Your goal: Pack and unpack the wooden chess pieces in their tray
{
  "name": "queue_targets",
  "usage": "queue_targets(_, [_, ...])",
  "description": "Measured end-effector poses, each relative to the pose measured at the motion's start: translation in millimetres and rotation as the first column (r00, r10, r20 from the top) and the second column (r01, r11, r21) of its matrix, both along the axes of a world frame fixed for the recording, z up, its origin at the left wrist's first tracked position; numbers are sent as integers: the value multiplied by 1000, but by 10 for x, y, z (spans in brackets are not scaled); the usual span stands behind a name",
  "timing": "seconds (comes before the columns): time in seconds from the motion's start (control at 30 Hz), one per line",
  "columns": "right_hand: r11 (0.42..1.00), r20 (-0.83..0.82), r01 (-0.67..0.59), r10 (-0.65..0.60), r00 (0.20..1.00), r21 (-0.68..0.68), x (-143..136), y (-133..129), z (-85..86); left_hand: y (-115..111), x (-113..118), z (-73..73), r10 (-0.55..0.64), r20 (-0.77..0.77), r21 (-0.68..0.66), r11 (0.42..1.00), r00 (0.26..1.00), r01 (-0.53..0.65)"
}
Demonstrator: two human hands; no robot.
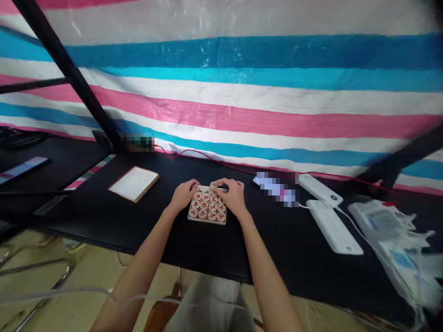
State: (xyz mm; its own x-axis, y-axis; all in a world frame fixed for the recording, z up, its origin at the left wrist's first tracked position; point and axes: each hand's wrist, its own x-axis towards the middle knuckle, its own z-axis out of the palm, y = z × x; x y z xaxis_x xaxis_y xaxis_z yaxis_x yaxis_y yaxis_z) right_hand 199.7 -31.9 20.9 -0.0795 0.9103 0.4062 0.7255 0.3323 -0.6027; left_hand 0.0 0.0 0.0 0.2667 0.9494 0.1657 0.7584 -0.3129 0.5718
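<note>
A small wooden box (206, 220) filled with several round wooden chess pieces (207, 205) marked in red and black sits on the black table (104, 216) in front of me. My left hand (184, 193) rests against the box's left side, fingers curled on its far corner. My right hand (232, 196) lies on the box's right side, its fingertips over the pieces at the far edge. Whether either hand pinches a piece is hidden by the fingers.
A flat wooden lid or board (134, 183) lies to the left. White power banks (332, 226) with cables and plastic bags (398, 240) lie at the right. A striped tarp (242, 83) hangs behind the table. Black frame bars (65, 69) cross at left.
</note>
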Motion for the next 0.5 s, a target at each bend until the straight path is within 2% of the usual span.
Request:
queue_targets(0.17, [999, 69, -51, 52, 996, -14, -155, -15, 16, 5, 5, -6, -18, 10, 12, 1000, 1000, 17])
queue_targets(0.5, [997, 209, -83, 80, 975, 6, -153, -38, -27, -7, 11, 20, -10, -19, 27, 1000, 1000, 11])
